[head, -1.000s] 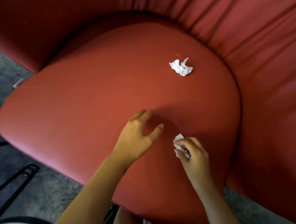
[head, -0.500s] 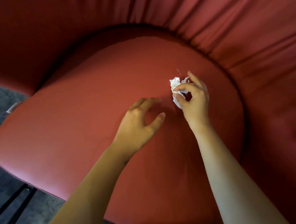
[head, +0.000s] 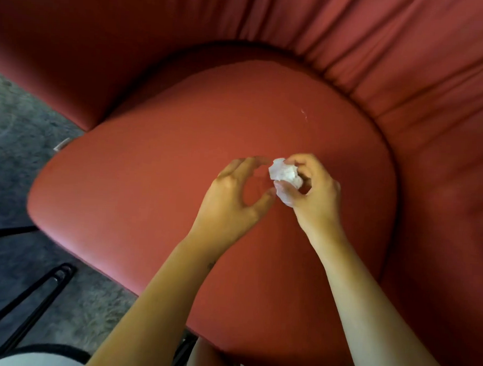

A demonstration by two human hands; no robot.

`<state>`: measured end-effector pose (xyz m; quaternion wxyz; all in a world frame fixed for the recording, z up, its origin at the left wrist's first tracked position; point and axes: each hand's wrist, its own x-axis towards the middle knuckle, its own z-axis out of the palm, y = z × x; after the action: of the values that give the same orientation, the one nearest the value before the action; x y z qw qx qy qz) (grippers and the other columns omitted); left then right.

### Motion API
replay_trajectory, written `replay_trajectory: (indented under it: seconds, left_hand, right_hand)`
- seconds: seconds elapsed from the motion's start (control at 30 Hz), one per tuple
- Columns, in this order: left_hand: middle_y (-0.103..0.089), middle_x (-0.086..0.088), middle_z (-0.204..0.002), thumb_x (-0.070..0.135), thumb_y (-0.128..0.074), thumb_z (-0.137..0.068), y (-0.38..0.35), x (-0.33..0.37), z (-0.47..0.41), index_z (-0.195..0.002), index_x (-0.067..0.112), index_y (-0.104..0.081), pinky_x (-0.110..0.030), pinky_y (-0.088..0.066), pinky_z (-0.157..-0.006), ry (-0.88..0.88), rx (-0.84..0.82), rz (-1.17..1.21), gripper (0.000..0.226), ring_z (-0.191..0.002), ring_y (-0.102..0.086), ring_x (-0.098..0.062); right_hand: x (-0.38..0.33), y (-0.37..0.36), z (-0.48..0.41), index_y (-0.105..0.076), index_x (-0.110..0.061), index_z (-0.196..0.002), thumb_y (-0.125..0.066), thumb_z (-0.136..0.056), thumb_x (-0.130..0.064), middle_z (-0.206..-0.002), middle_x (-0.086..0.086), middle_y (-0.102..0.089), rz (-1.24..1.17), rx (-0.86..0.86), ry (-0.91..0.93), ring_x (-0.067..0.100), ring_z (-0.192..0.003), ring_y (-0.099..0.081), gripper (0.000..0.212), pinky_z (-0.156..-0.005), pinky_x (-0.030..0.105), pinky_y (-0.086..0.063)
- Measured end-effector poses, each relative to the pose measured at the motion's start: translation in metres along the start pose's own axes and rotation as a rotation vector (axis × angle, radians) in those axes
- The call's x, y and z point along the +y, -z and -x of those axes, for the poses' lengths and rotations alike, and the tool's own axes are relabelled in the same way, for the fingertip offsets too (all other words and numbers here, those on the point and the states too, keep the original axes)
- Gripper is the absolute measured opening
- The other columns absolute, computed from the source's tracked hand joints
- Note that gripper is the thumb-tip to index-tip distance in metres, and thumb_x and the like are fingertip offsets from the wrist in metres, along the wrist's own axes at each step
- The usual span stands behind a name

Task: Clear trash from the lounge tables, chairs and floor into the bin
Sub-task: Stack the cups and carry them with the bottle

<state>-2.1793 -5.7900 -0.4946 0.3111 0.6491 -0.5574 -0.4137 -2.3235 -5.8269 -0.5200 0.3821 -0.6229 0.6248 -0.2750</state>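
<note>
A wad of crumpled white paper (head: 284,175) sits in the right hand (head: 315,198), pinched between the thumb and the curled fingers, with most of the wad sticking out toward the left. The hand holds it just above the middle of the red seat cushion (head: 151,164) of a chair, clear of the surface. The left hand (head: 230,204) is just beside it, palm down, its fingers and thumb bent into a loose, spread C shape that holds nothing. Its thumb tip comes right up to the lower edge of the wad; whether it touches the paper cannot be told. Both forearms reach in from the bottom edge over the front of the cushion. Farther back on the cushion, well apart from the hands, lies a tiny white fleck (head: 304,115). The pleated red backrest (head: 408,65) curves round the seat at the rear and right. Grey carpet (head: 19,132) shows at the left, with thin black metal legs (head: 41,292) standing on it at lower left.
</note>
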Motion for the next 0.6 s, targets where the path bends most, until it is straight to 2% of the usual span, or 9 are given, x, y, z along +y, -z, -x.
replay_trajectory:
  seconds: [0.1,0.17,0.23,0.33,0.4,0.5,0.6]
  left_hand:
    - [-0.059,0.01,-0.106,0.025,-0.064,-0.082,0.011,0.029,0.019,-0.119,0.02,-0.058,-0.006,-0.039,-0.079,-0.062,0.058,-0.014,0.037,-0.096,-0.054,-0.002]
    - [-0.061,0.007,-0.107,0.024,-0.065,-0.084,0.024,0.049,0.036,-0.119,0.018,-0.059,-0.015,-0.042,-0.084,-0.084,0.098,-0.043,0.036,-0.099,-0.056,-0.007]
    - [-0.063,0.006,-0.105,0.027,-0.064,-0.084,0.04,0.068,0.057,-0.117,0.017,-0.061,-0.022,-0.044,-0.085,-0.085,0.142,-0.081,0.034,-0.099,-0.057,-0.012]
    - [-0.066,0.002,-0.096,0.027,-0.059,-0.082,0.068,0.098,0.099,-0.105,0.011,-0.066,-0.021,-0.042,-0.079,-0.092,0.254,-0.129,0.029,-0.091,-0.06,-0.016]
    - [-0.068,0.001,-0.092,0.025,-0.059,-0.081,0.087,0.115,0.132,-0.099,0.009,-0.067,-0.025,-0.043,-0.077,-0.08,0.351,-0.155,0.025,-0.087,-0.062,-0.018]
    - [-0.068,0.003,-0.088,0.024,-0.059,-0.082,0.117,0.131,0.183,-0.096,0.012,-0.068,-0.033,-0.047,-0.075,-0.038,0.484,-0.162,0.02,-0.083,-0.062,-0.015]
    - [-0.066,0.002,-0.079,0.023,-0.058,-0.082,0.142,0.135,0.231,-0.088,0.011,-0.068,-0.036,-0.047,-0.07,0.015,0.575,-0.174,0.017,-0.076,-0.059,-0.016]
  right_hand:
    - [-0.034,0.019,0.018,-0.06,-0.015,-0.096,-0.08,-0.068,-0.012,-0.077,-0.023,-0.06,-0.008,0.006,0.069,0.003,-0.074,-0.059,0.035,-0.06,0.005,-0.038]
    - [-0.061,0.032,0.031,-0.062,-0.012,-0.095,-0.08,-0.067,-0.011,-0.079,-0.015,-0.063,-0.012,-0.029,0.155,0.005,-0.075,-0.06,0.033,-0.061,0.007,-0.04]
    - [-0.091,0.045,0.047,-0.063,-0.011,-0.091,-0.079,-0.066,-0.006,-0.082,-0.008,-0.063,-0.016,-0.062,0.252,0.008,-0.073,-0.061,0.03,-0.063,0.014,-0.044]
    - [-0.133,0.061,0.074,-0.063,-0.005,-0.086,-0.077,-0.067,0.003,-0.085,-0.001,-0.06,-0.068,-0.12,0.411,0.017,-0.077,-0.061,0.025,-0.067,0.027,-0.052]
    - [-0.16,0.067,0.095,-0.064,-0.003,-0.088,-0.074,-0.069,0.008,-0.09,0.001,-0.06,-0.104,-0.186,0.5,0.02,-0.082,-0.063,0.024,-0.068,0.034,-0.054]
    - [-0.196,0.065,0.127,-0.065,-0.004,-0.092,-0.074,-0.07,0.008,-0.094,0.0,-0.062,-0.1,-0.28,0.642,0.014,-0.087,-0.062,0.027,-0.072,0.025,-0.053]
    - [-0.23,0.052,0.159,-0.068,-0.006,-0.089,-0.075,-0.068,0.004,-0.092,-0.006,-0.066,-0.082,-0.366,0.73,0.006,-0.09,-0.06,0.024,-0.079,0.017,-0.048]
